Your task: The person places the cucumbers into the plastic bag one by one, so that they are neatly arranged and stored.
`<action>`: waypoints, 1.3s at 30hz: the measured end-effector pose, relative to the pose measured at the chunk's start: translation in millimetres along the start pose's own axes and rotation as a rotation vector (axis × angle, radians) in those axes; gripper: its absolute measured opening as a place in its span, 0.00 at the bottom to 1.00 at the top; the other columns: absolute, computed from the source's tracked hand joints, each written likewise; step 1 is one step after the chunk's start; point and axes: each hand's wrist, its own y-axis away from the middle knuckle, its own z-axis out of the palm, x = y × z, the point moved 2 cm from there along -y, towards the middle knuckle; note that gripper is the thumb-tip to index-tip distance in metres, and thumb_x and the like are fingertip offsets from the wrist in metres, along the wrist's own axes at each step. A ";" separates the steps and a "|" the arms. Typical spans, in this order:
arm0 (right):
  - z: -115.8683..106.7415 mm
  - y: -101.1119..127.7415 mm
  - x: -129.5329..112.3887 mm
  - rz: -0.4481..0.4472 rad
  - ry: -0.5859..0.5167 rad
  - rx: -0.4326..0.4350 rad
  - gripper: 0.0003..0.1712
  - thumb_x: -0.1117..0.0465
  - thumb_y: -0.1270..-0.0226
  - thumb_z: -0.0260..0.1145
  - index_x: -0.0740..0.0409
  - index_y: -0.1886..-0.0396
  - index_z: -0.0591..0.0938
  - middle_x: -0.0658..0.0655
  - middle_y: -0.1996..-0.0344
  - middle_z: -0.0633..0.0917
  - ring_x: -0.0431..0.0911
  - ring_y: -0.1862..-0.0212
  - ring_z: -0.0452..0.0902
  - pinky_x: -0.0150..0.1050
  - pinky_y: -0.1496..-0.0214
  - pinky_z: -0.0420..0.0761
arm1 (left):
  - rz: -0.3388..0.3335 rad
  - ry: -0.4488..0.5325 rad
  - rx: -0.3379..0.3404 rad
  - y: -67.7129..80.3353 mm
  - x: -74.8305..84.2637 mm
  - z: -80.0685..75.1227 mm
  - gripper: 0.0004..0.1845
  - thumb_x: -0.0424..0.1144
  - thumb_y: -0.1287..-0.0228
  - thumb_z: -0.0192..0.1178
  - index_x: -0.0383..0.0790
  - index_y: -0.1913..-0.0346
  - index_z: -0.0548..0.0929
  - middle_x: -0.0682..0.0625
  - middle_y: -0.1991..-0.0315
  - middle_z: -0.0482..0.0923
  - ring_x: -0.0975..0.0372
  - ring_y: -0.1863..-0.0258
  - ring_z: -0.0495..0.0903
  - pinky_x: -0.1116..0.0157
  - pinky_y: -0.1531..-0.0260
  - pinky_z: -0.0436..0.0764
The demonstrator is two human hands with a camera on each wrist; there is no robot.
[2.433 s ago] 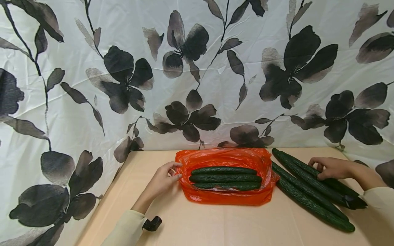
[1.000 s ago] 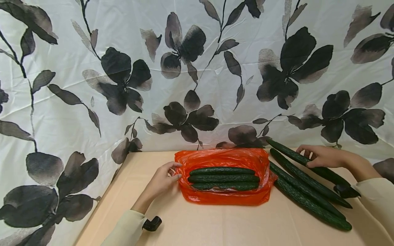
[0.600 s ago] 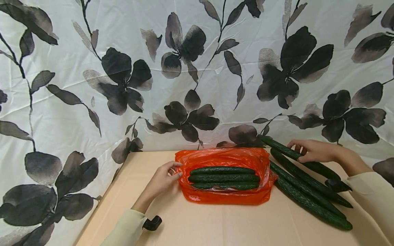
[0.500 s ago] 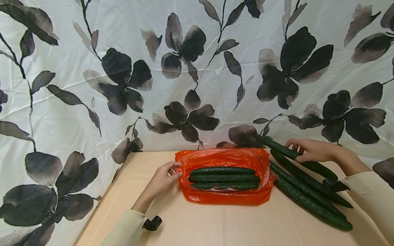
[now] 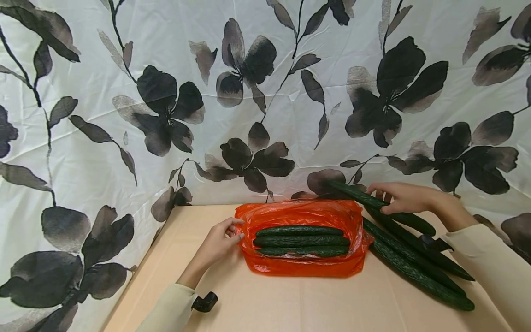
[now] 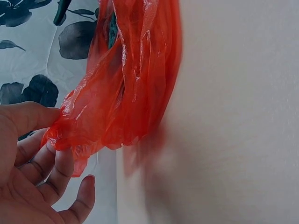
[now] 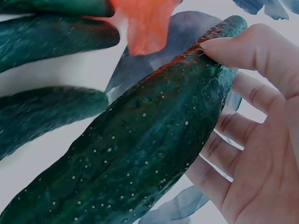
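My left hand [image 5: 220, 240] pinches the left end of a red plastic bag [image 5: 304, 269] between thumb and fingers; the left wrist view shows the gathered film [image 6: 93, 121] at the fingertips. Three dark green cucumbers [image 5: 302, 241] lie side by side in the bag's opening. My right hand [image 5: 408, 199] holds another cucumber [image 5: 358, 195] around its middle, raised and slanting, its far end over the bag's back right corner. Close up in the right wrist view, the thumb lies on top of this bumpy cucumber [image 7: 126, 144] with the fingers beneath.
Right of the bag, several more cucumbers [image 5: 419, 272] lie slantwise on the light tan tabletop [image 5: 290, 304], partly under my right arm. Behind the table hangs a white cloth [image 5: 307, 152] printed with dark flowers. Each wrist carries a small black device [image 5: 205, 302].
My right hand lifted one cucumber off the group on the right and has carried it leftward toward the bag. The left hand keeps its hold on the bag's left end.
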 end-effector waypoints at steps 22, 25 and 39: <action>-2.9 -28.7 -53.6 -0.078 0.062 0.015 0.32 0.63 0.38 0.69 0.59 0.34 0.74 0.52 0.50 0.82 0.47 0.50 0.77 0.49 0.51 0.81 | -0.003 -0.005 0.006 0.6 1.3 -0.6 0.18 0.29 0.38 0.69 0.35 0.45 0.83 0.51 0.68 0.77 0.59 0.66 0.75 0.70 0.68 0.75; -2.6 -32.8 -57.7 -0.092 0.058 0.007 0.31 0.63 0.38 0.69 0.58 0.34 0.74 0.51 0.52 0.82 0.46 0.51 0.77 0.49 0.50 0.81 | -0.002 -0.004 0.002 0.3 1.3 -0.2 0.18 0.29 0.38 0.69 0.35 0.45 0.83 0.51 0.67 0.77 0.59 0.66 0.75 0.70 0.68 0.75; -1.3 -54.6 -80.3 -0.155 0.082 -0.008 0.30 0.62 0.37 0.70 0.51 0.35 0.76 0.54 0.42 0.80 0.51 0.44 0.78 0.56 0.42 0.79 | 0.002 0.005 -0.010 -0.1 0.8 0.3 0.18 0.28 0.38 0.68 0.34 0.45 0.83 0.50 0.67 0.77 0.59 0.66 0.75 0.69 0.69 0.74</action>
